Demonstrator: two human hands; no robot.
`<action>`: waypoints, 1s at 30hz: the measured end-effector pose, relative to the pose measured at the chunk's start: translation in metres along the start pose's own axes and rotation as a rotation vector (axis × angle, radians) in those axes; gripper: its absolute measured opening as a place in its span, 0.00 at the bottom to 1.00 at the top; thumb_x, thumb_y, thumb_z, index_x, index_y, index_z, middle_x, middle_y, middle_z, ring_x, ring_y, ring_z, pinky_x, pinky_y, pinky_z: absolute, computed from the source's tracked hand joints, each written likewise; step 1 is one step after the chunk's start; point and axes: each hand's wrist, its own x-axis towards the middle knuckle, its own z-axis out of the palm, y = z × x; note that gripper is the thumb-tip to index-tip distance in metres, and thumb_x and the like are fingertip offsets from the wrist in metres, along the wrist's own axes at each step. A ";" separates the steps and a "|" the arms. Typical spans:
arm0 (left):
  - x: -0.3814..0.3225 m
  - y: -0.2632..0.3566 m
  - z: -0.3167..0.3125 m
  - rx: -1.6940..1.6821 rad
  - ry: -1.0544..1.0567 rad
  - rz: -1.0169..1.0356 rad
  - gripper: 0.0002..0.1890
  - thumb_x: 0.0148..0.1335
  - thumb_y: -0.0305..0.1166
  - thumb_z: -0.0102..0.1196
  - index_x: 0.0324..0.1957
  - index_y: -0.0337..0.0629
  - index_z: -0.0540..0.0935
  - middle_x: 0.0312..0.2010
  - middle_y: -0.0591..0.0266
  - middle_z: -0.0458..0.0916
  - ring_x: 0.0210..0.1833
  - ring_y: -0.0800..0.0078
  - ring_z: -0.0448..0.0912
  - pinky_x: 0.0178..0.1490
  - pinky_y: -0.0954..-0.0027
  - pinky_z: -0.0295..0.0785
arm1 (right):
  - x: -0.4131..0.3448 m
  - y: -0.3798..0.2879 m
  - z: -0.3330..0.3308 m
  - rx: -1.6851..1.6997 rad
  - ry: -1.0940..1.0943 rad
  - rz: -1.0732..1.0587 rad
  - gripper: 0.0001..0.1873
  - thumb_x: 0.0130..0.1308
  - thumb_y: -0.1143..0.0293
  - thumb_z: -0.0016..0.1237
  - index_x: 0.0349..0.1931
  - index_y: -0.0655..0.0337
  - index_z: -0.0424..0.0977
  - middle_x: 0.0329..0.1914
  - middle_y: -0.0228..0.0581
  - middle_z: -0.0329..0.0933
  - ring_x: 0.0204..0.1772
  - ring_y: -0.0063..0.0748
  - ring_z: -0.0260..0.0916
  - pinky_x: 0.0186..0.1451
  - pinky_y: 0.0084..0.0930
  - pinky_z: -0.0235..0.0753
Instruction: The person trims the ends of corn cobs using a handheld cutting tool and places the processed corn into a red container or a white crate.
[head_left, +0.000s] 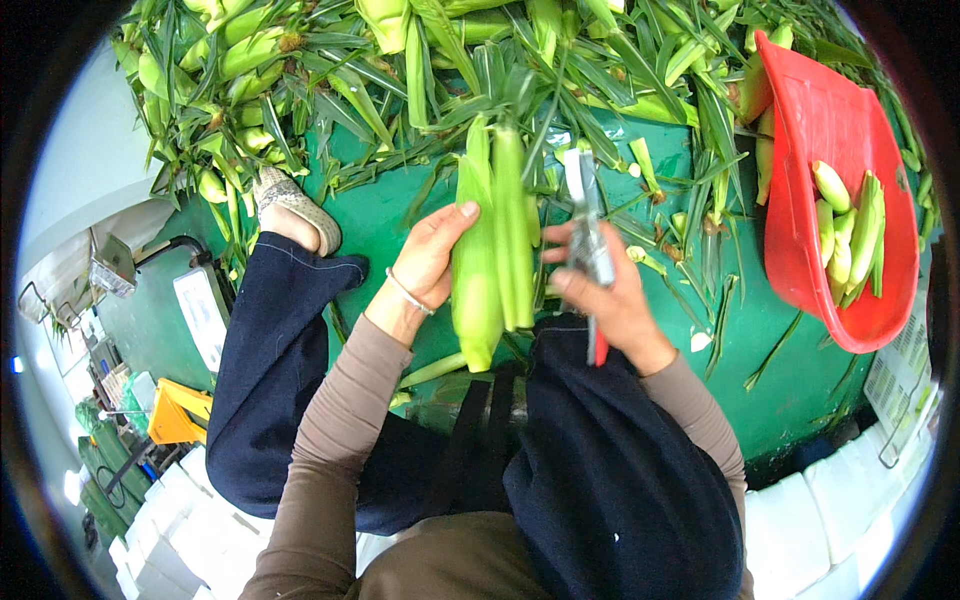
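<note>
My left hand (431, 247) grips a green ear of corn in its husk (476, 292), held upright over the floor between my knees. The thumb lies across the husk's upper part. Long strips of husk (514, 232) hang along the ear's right side, their upper ends blurred. In my right hand (615, 292) is a metal hand tool (589, 202) with a red end showing below the palm. Motion blur hides its exact kind. The tool stands slightly apart from the ear, to its right.
A heap of husked corn and leaves (337, 67) spreads along the far side. To the right, a red plastic scoop-shaped basket (810, 97) holds several trimmed ears (840, 240). Leaf scraps (720, 330) litter the green floor (390, 217). White foam boxes (847, 502) stand behind me.
</note>
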 end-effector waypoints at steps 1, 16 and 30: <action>-0.002 -0.002 0.004 0.031 -0.026 0.057 0.17 0.65 0.37 0.51 0.50 0.36 0.74 0.42 0.60 0.79 0.40 0.74 0.79 0.45 0.72 0.75 | 0.003 0.000 -0.017 -0.093 0.116 0.007 0.30 0.53 0.70 0.57 0.55 0.62 0.60 0.50 0.37 0.68 0.50 0.29 0.68 0.52 0.26 0.71; -0.012 0.041 0.014 1.257 -0.164 0.441 0.22 0.56 0.46 0.60 0.44 0.37 0.77 0.34 0.54 0.76 0.39 0.62 0.75 0.44 0.65 0.69 | 0.013 -0.050 -0.003 -0.840 -0.189 -0.322 0.24 0.47 0.75 0.50 0.49 0.67 0.67 0.30 0.53 0.72 0.32 0.54 0.74 0.37 0.39 0.73; -0.013 0.036 0.001 0.275 -0.488 -0.134 0.25 0.64 0.52 0.41 0.48 0.38 0.68 0.31 0.50 0.78 0.34 0.67 0.77 0.40 0.70 0.72 | 0.004 -0.046 0.007 -0.521 -0.428 -0.149 0.35 0.48 0.75 0.51 0.61 0.65 0.59 0.46 0.44 0.71 0.48 0.36 0.71 0.55 0.30 0.69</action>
